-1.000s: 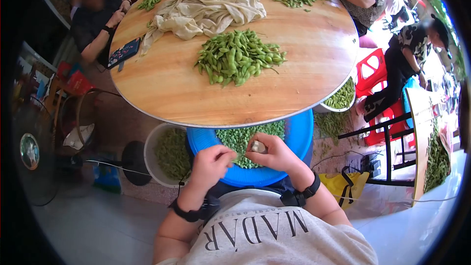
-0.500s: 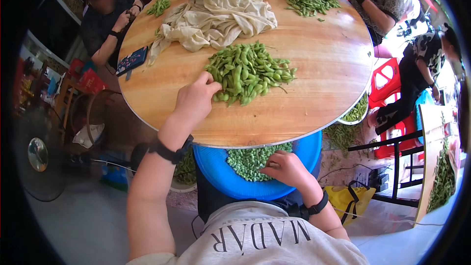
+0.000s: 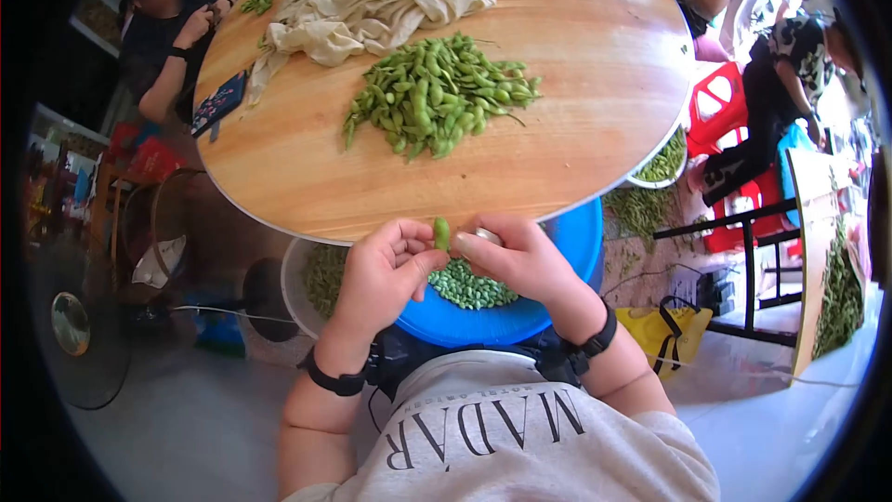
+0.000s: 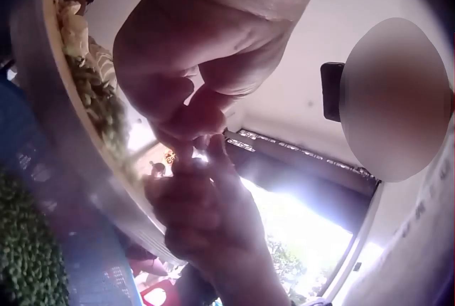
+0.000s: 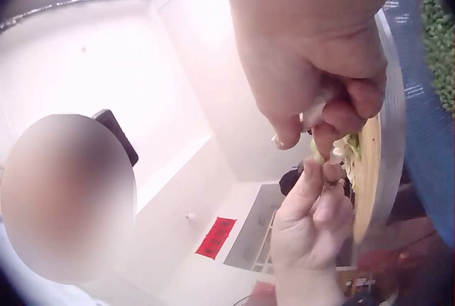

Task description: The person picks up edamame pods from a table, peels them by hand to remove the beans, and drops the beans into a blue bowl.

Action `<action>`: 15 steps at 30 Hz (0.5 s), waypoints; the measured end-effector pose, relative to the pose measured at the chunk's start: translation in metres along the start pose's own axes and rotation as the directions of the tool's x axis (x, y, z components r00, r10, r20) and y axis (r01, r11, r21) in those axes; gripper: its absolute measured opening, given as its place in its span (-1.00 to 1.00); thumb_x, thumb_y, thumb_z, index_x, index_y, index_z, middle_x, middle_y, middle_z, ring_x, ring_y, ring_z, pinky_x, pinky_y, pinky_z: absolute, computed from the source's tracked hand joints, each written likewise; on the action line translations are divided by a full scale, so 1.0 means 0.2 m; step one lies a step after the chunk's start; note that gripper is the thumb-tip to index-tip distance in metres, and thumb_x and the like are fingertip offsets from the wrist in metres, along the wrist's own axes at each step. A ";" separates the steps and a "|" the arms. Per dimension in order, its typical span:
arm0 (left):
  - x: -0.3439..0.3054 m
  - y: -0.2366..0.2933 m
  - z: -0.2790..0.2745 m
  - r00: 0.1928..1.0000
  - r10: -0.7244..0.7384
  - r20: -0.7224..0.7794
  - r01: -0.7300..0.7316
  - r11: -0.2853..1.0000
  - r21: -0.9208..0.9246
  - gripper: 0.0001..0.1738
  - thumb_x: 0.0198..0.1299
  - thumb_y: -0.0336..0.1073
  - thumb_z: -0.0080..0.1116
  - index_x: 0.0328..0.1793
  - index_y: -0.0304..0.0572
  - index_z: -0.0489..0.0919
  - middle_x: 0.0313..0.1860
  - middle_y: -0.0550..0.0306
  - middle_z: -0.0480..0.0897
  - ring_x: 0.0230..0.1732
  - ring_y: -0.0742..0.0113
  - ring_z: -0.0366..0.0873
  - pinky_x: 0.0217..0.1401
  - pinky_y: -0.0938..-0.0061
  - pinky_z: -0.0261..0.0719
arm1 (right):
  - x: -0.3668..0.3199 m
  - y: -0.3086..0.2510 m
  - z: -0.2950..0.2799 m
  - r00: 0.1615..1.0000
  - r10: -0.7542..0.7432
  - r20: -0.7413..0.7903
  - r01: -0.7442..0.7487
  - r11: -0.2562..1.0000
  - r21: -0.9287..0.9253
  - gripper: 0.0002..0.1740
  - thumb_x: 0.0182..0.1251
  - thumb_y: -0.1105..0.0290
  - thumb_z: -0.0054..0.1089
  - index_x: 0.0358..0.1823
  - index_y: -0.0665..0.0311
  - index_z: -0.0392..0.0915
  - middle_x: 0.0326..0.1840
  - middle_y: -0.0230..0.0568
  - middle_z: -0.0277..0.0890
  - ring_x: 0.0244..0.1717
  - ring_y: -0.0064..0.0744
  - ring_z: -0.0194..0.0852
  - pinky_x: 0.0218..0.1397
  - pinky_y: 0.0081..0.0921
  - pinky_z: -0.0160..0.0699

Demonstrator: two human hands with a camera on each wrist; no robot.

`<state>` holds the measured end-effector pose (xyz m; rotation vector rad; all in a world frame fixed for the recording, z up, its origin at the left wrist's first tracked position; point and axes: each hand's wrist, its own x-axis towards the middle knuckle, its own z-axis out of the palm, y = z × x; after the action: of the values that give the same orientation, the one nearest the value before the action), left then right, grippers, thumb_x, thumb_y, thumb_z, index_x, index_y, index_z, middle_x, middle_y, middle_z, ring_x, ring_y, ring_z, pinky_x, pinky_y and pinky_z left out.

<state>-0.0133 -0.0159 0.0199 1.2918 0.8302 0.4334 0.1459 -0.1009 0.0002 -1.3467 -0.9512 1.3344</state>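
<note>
My left hand (image 3: 383,268) pinches a green edamame pod (image 3: 441,232) upright between thumb and fingers. Close beside it, my right hand (image 3: 522,258) has its fingers curled round a small whitish object (image 3: 486,235), whose kind I cannot tell; its fingertips are right at the pod. Both hands are over a blue basin (image 3: 583,240) of shelled green beans (image 3: 472,288). In the right wrist view, the whitish object (image 5: 316,112) shows under the curled fingers and the two hands' fingertips meet. The left wrist view is dark, and the pod is hidden there.
Ahead stands a round wooden table (image 3: 576,121) with a heap of pods (image 3: 437,98), a cream cloth (image 3: 390,0) and a dark blue case (image 3: 221,102). A pale tub of pods (image 3: 295,293) stands left of the basin. Other people sit around the table.
My left hand reached to the pod heap half a second ago and has come back over the basin with a pod. The right hand has moved up to meet it.
</note>
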 end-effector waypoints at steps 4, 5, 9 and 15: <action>-0.06 -0.08 0.06 0.894 0.446 0.032 -0.391 0.745 0.541 -0.82 0.02 -0.50 0.19 -0.22 -0.38 0.51 -0.45 -0.02 0.58 -0.56 0.26 0.53 -0.54 0.50 0.44 | 0.01 0.08 0.07 0.999 0.039 0.005 -0.039 0.996 0.078 -0.67 0.30 0.22 0.06 -0.38 0.41 0.48 -0.62 -0.46 0.32 -0.54 -0.73 0.16 -0.54 -0.65 0.20; -0.09 -0.07 0.09 0.888 0.459 0.023 -0.393 0.734 0.554 -0.81 0.00 -0.49 0.20 -0.23 -0.38 0.52 -0.44 -0.10 0.57 -0.45 0.08 0.56 -0.46 0.40 0.48 | 0.00 0.11 0.09 0.997 -0.064 -0.034 0.064 0.998 0.010 -0.67 0.32 0.22 0.03 -0.37 0.41 0.47 -0.63 -0.44 0.31 -0.58 -0.70 0.18 -0.56 -0.65 0.20; -0.10 -0.14 0.07 0.870 0.490 0.048 -0.429 0.707 0.562 -0.80 -0.04 -0.47 0.24 -0.24 -0.36 0.55 -0.46 -0.07 0.56 -0.48 0.12 0.54 -0.48 0.42 0.46 | -0.06 0.08 0.10 0.993 -0.119 -0.001 0.118 0.987 0.110 -0.60 0.38 0.13 -0.09 -0.36 0.37 0.47 -0.66 -0.45 0.24 -0.64 -0.69 0.12 -0.61 -0.69 0.12; -0.16 -0.12 0.08 0.869 0.492 0.049 -0.427 0.697 0.576 -0.81 -0.09 -0.52 0.28 -0.28 -0.34 0.60 -0.54 0.07 0.56 -0.59 0.45 0.47 -0.55 0.60 0.38 | -0.12 0.05 0.07 0.989 0.090 0.117 -0.120 0.952 0.283 -0.51 0.41 0.01 -0.22 -0.39 0.30 0.45 -0.69 -0.53 0.14 -0.68 -0.77 -0.02 -0.67 -0.75 -0.04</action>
<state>-0.0261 -0.0541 0.0068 2.0840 0.7433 0.6925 0.1291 -0.1244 -0.0034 -1.1246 -0.7249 1.5707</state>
